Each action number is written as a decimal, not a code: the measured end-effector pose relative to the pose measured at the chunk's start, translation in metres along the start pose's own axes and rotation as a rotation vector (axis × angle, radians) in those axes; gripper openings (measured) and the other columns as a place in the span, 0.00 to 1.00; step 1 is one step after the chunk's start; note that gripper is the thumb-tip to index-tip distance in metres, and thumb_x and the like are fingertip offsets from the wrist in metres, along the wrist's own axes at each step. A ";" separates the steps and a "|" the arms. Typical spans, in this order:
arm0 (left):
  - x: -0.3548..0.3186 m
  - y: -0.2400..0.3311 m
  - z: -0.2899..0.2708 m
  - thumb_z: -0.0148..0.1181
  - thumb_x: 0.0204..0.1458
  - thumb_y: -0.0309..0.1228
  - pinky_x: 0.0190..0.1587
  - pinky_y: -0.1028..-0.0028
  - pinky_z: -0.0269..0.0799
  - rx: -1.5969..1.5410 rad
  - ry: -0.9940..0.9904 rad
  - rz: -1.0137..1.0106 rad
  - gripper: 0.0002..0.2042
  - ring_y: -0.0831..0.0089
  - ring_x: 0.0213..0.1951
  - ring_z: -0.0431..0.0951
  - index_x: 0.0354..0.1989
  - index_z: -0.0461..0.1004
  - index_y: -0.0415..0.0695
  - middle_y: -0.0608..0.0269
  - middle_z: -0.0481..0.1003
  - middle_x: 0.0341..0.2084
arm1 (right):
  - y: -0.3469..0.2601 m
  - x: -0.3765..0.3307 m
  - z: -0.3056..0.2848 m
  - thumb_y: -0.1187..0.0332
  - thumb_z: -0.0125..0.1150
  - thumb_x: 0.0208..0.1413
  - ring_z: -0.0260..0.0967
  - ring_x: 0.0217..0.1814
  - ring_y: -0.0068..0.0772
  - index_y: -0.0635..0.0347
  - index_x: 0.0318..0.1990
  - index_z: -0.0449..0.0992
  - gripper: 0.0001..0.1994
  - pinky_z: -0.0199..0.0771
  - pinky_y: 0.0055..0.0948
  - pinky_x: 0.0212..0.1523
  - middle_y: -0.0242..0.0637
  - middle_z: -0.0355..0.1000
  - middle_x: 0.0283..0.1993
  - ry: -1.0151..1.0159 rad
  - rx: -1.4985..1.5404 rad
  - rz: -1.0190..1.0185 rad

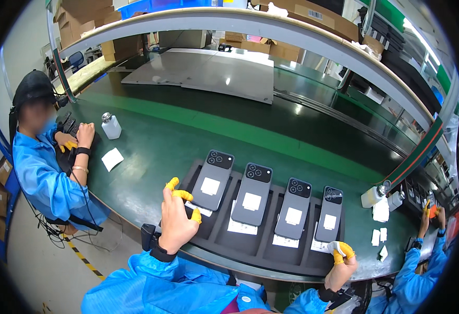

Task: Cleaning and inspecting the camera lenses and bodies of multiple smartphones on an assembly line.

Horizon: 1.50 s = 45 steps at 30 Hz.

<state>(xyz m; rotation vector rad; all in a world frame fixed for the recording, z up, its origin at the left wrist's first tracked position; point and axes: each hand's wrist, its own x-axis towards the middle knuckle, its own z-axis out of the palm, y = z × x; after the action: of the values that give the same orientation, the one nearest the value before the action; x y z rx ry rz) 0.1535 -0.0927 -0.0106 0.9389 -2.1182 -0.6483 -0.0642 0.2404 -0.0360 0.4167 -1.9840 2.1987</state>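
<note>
A black foam tray (216, 238) lies along the near edge of the green workbench. Several dark grey smartphones sit in its slots, backs up, each with a white label. The leftmost smartphone (213, 180) is closest to my left hand (180, 222), which hovers by the tray's left end, yellow finger cots on, fingers apart and holding nothing. Beside the rightmost smartphone (329, 214), at the tray's right end, my right hand (342, 269) pinches a small white wipe (337, 246) in yellow-cotted fingers. Printed white paper (241, 226) shows under the phones.
Left, a co-worker in blue (54, 167) sits near a white pump bottle (111, 126) and white cloth (112, 159). Right, another white bottle (372, 197) stands by folded wipes (380, 211); another person's sleeves (412, 269) reach in. An overhead shelf (240, 22) spans the bench.
</note>
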 end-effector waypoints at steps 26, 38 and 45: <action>-0.002 0.000 0.006 0.66 0.47 0.32 0.58 0.54 0.59 0.273 -0.087 0.093 0.09 0.39 0.56 0.65 0.31 0.76 0.39 0.28 0.61 0.59 | -0.003 -0.003 0.005 0.88 0.62 0.48 0.71 0.43 0.28 0.69 0.37 0.79 0.09 0.71 0.25 0.48 0.39 0.75 0.40 -0.001 -0.111 -0.043; -0.001 -0.002 0.007 0.65 0.47 0.33 0.57 0.54 0.60 0.287 -0.082 0.111 0.10 0.39 0.54 0.66 0.30 0.77 0.39 0.28 0.61 0.58 | -0.006 -0.003 0.009 0.88 0.62 0.48 0.71 0.42 0.27 0.69 0.36 0.79 0.09 0.72 0.24 0.48 0.39 0.75 0.39 0.004 -0.107 -0.042; 0.000 -0.006 0.009 0.65 0.48 0.36 0.56 0.54 0.59 0.283 -0.110 0.086 0.12 0.39 0.56 0.65 0.24 0.76 0.38 0.25 0.60 0.59 | -0.005 -0.002 0.009 0.88 0.62 0.49 0.71 0.42 0.27 0.70 0.36 0.79 0.08 0.72 0.23 0.48 0.39 0.75 0.39 0.003 -0.125 -0.040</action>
<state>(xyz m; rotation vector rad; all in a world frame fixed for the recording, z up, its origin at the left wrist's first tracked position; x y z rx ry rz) 0.1487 -0.0950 -0.0203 0.9740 -2.3771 -0.3693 -0.0599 0.2321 -0.0306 0.4318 -2.0793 2.0369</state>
